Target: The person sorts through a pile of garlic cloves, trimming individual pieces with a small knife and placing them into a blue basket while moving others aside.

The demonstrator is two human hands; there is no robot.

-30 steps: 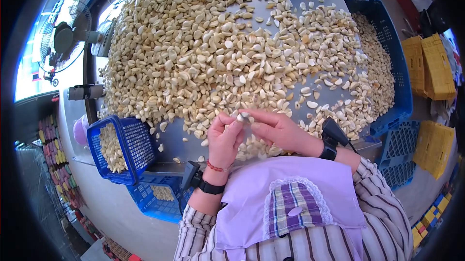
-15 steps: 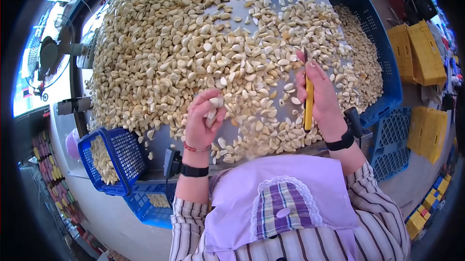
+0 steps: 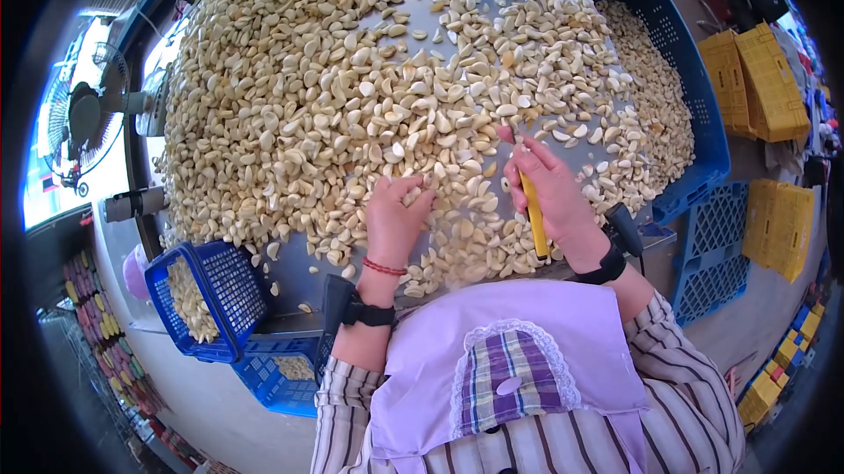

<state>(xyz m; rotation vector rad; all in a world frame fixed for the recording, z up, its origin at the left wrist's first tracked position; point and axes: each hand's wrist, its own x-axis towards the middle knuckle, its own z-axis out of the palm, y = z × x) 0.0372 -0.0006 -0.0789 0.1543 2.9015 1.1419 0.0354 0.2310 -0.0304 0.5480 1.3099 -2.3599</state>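
Peeled garlic cloves (image 3: 325, 105) lie heaped over a metal table. My left hand (image 3: 394, 221) reaches into the near side of the heap, its fingers bent and thumb drawn in toward them. What sits between those fingertips, if anything, blends with the cloves around them. My right hand (image 3: 556, 197) is closed around a yellow utility knife (image 3: 533, 215), its handle end pointing toward my apron. The blade end is up by the fingertips, over a thin spread of cloves, and is hard to see there.
At the right edge stands a large blue crate (image 3: 677, 34) full of cloves. A small blue basket (image 3: 233, 289) with cloves hangs at the table's left corner, above another blue crate (image 3: 272, 382). Yellow crates (image 3: 774, 78) and a fan (image 3: 88, 113) are farther out.
My left hand has moved right into the heap; the cloves seen in its fingers before no longer show. My right hand and the knife have shifted left and toward me, and the knife is tilted more.
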